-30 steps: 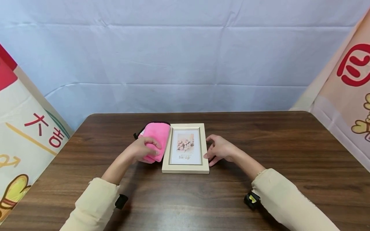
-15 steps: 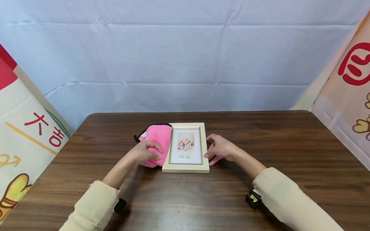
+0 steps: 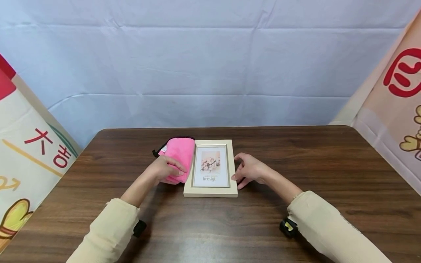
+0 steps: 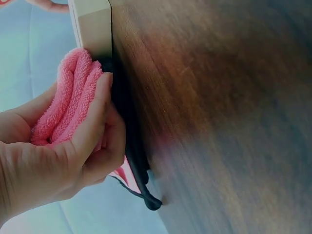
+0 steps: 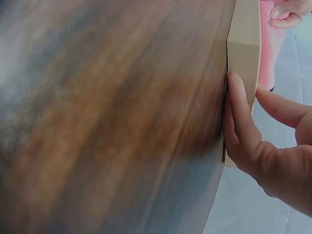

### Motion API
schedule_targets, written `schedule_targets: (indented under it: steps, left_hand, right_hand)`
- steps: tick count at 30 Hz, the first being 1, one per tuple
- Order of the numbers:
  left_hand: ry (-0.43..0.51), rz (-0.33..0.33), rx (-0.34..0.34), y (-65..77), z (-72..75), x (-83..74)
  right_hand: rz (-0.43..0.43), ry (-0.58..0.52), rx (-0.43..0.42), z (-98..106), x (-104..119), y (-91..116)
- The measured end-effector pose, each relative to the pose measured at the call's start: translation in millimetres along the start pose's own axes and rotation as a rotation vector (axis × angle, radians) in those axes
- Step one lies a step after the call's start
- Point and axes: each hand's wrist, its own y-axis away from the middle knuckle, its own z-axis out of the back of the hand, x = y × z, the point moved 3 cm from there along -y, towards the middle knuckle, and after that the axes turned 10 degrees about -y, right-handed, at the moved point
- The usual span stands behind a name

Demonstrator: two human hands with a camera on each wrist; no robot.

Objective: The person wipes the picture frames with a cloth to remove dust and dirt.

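Observation:
My left hand point(image 3: 163, 168) grips a folded pink towel point(image 3: 180, 149) with black edging and a small white label. In the left wrist view, thumb and fingers squeeze the thick folds of the towel point(image 4: 70, 100). The towel lies against the left side of a cream picture frame point(image 3: 210, 191), overlapping its edge slightly. Flat on the table, the frame shows a flower print behind its pane. My right hand point(image 3: 251, 170) holds the frame's right edge. In the right wrist view, the thumb meets the upper edge while fingers point(image 5: 239, 97) press the frame's side point(image 5: 243, 58).
Both hands work over a dark brown wooden table point(image 3: 312, 160). A pale blue cloth backdrop point(image 3: 210, 62) hangs behind it. Printed cloths stand at the left point(image 3: 33, 146) and right point(image 3: 394, 109). A black strap with a device point(image 3: 289, 227) sits at the right wrist.
The left hand and towel first slid a little towards me along the frame's left side, then back away. The right hand and frame have hardly moved.

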Motion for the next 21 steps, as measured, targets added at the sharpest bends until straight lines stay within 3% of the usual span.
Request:
schedule_targets:
  steps: [5, 16, 21]
  left_hand:
    - [0.019, -0.016, 0.008, 1.3, -0.7, 1.0]
    - [0.014, -0.042, 0.019, 25.9, -7.1, 6.1]
    - [0.012, -0.045, 0.021, 30.5, -8.9, 6.7]
  right_hand:
    - [0.0, 0.002, -0.007, 0, -1, 0]
    - [0.025, 0.008, 0.008, 0, -3, -1]
    - [0.019, 0.006, 0.008, 0, -3, -1]
